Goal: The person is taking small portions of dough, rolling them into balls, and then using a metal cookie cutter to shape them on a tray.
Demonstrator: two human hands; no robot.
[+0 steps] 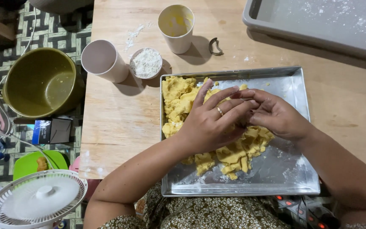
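We see both hands over a metal baking tray (293, 85) on the wooden table (119, 114). Yellow dough (178, 101) lies crumbled across the tray, from 10 o'clock down through centre to 6 o'clock.

Left hand (210, 123): fingers loosely spread and lying flat, pointing toward 2 o'clock, palm down on the dough at tray centre. A ring (220, 111) sits on one finger.

Right hand (276, 114): fingers curled inward toward 9 o'clock, tips meeting the left hand's fingertips. It seems to pinch a bit of dough there, but the left fingers cover the spot, so we cannot tell for sure.

Around the tray:
- small bowl of flour (146, 62) just off the tray's 11 o'clock corner
- pink cup (104, 60) lying tilted, just beside the bowl at its 9 o'clock
- cream cup (176, 27) upright at 12 o'clock, yellow smear inside
- metal cookie cutter (215, 46) near that cup, at its 3 o'clock
- grey plastic tray (318, 23), flour-dusted, at the table's 1 o'clock corner

Off the table at 9 o'clock: olive-green bucket (43, 80) on the patterned floor. White fan (37, 199) at 7 o'clock.
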